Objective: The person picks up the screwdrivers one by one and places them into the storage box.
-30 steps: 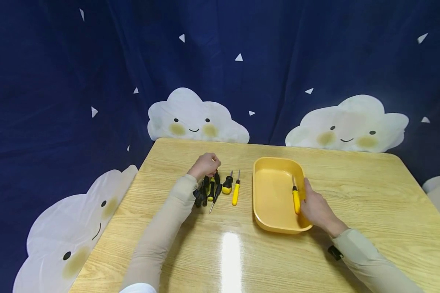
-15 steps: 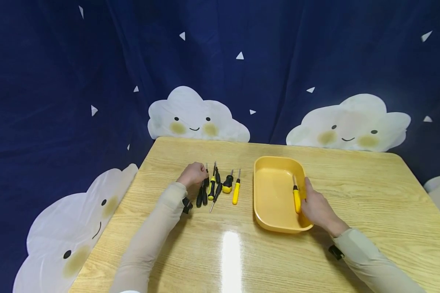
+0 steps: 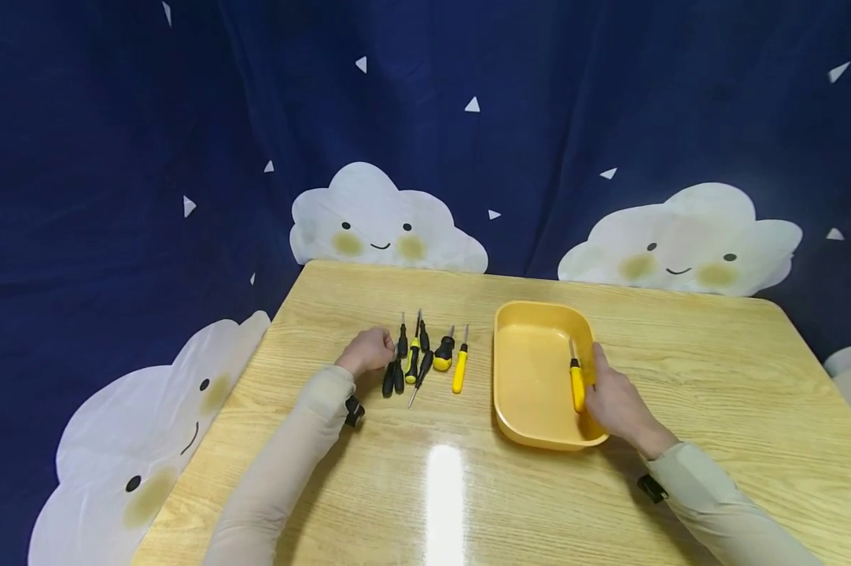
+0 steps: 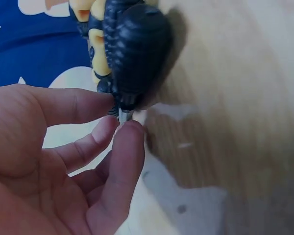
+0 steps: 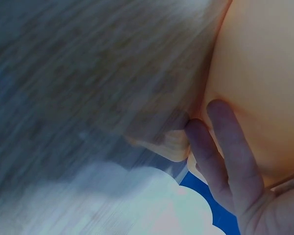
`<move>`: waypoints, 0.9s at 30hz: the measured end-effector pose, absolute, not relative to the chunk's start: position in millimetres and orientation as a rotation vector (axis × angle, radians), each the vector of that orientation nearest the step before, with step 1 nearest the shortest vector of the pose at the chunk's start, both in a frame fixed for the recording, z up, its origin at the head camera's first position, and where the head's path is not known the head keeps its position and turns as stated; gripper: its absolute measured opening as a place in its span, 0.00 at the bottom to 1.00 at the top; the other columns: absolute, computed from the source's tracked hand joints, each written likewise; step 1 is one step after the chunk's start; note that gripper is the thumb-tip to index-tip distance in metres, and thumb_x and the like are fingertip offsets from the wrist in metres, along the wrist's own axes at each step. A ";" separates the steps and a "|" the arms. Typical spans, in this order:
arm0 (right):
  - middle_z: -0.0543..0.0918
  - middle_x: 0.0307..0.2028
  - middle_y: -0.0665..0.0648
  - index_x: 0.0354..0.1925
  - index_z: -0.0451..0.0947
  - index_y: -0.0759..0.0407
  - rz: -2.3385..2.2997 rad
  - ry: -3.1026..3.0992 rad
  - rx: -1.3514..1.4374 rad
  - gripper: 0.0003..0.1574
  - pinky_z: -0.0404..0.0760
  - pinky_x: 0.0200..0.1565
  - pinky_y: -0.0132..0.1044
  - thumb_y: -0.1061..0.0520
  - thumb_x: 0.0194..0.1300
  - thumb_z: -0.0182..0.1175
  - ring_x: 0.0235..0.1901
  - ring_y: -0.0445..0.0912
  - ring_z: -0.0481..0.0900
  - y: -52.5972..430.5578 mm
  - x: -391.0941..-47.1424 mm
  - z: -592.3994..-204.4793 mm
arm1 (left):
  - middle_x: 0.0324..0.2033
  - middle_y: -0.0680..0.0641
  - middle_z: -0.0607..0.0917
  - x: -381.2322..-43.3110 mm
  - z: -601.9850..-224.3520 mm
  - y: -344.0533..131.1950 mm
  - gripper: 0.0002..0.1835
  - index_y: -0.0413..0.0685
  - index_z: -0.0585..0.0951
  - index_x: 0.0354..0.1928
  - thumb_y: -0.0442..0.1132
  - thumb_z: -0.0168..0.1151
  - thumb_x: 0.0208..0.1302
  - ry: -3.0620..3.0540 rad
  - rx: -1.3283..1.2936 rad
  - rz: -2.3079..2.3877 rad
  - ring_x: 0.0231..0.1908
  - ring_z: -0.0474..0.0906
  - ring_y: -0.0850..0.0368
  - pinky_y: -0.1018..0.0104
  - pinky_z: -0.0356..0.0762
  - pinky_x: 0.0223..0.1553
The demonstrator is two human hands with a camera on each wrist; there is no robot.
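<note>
My left hand (image 3: pixel 369 351) is at the left end of a row of screwdrivers. Its thumb and fingertips pinch the metal shaft of a black-handled screwdriver (image 4: pixel 142 49), whose handle points away from the palm in the left wrist view. Another black screwdriver (image 3: pixel 399 379) lies right beside it. With the thumb at the rim and fingers along the outer wall, my right hand (image 3: pixel 617 401) holds the right side of a yellow plastic tray (image 3: pixel 532 440). Inside the tray, close to that hand, lies a yellow-handled screwdriver (image 3: pixel 577 385).
Further right in the row are a yellow-and-black screwdriver (image 3: pixel 413 362), a stubby screwdriver (image 3: pixel 443 354) and a yellow screwdriver (image 3: pixel 460 369). All lie on a wooden table (image 3: pixel 397 487). A dark blue curtain (image 3: pixel 425 94) with white clouds hangs behind and to the left.
My left hand has moved left and nearer to me, from the upper part of the screwdriver group to its left end, uncovering several handles. The right hand stays on the tray.
</note>
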State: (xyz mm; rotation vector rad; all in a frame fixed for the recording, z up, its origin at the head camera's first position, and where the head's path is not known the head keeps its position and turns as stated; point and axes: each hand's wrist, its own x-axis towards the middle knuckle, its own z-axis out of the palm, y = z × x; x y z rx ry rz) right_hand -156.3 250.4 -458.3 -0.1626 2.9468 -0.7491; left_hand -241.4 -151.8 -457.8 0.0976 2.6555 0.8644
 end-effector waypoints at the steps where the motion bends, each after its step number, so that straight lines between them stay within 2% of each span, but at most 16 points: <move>1: 0.77 0.26 0.65 0.71 0.29 0.72 -0.746 2.951 -0.162 0.45 0.72 0.22 0.39 0.65 0.64 0.41 0.19 0.48 0.72 250.6 -156.0 -457.9 | 0.20 0.50 0.74 -240.5 -457.9 -151.5 0.05 0.46 0.72 0.31 0.36 0.57 0.63 2.658 0.103 0.857 0.18 0.68 0.59 0.67 0.64 0.20; 6: 0.78 0.32 0.72 0.71 0.30 0.72 -0.746 2.958 -0.159 0.45 0.73 0.23 0.40 0.65 0.64 0.42 0.20 0.48 0.73 251.1 -155.5 -457.2 | 0.21 0.51 0.74 -237.3 -457.7 -148.4 0.06 0.48 0.73 0.32 0.38 0.61 0.62 2.710 0.118 0.768 0.18 0.69 0.58 0.66 0.64 0.21; 7: 0.78 0.31 0.70 0.71 0.30 0.72 -0.750 2.955 -0.159 0.45 0.73 0.23 0.40 0.65 0.64 0.42 0.20 0.48 0.73 251.0 -155.2 -456.9 | 0.22 0.51 0.74 -237.1 -457.9 -147.7 0.07 0.48 0.73 0.32 0.38 0.61 0.61 2.727 0.121 0.741 0.19 0.69 0.58 0.66 0.63 0.22; 14: 0.76 0.38 0.77 0.71 0.30 0.72 -0.771 2.955 -0.164 0.45 0.73 0.23 0.39 0.66 0.64 0.41 0.21 0.49 0.73 250.2 -153.6 -457.0 | 0.26 0.49 0.75 -237.0 -461.3 -143.8 0.06 0.48 0.73 0.31 0.37 0.61 0.59 2.807 0.148 0.552 0.25 0.70 0.54 0.63 0.65 0.25; 22: 0.77 0.34 0.73 0.71 0.30 0.72 -0.764 2.948 -0.157 0.44 0.72 0.21 0.38 0.66 0.63 0.40 0.19 0.48 0.72 251.7 -155.6 -459.5 | 0.30 0.47 0.78 -233.7 -457.4 -141.4 0.09 0.46 0.76 0.37 0.39 0.64 0.58 2.826 0.136 0.450 0.30 0.74 0.51 0.57 0.73 0.28; 27: 0.77 0.36 0.75 0.71 0.31 0.73 -0.753 2.961 -0.163 0.44 0.73 0.23 0.39 0.65 0.63 0.41 0.20 0.48 0.73 252.4 -156.4 -460.1 | 0.31 0.47 0.78 -233.5 -456.1 -140.2 0.08 0.46 0.76 0.36 0.37 0.64 0.56 2.833 0.138 0.410 0.31 0.75 0.50 0.56 0.74 0.29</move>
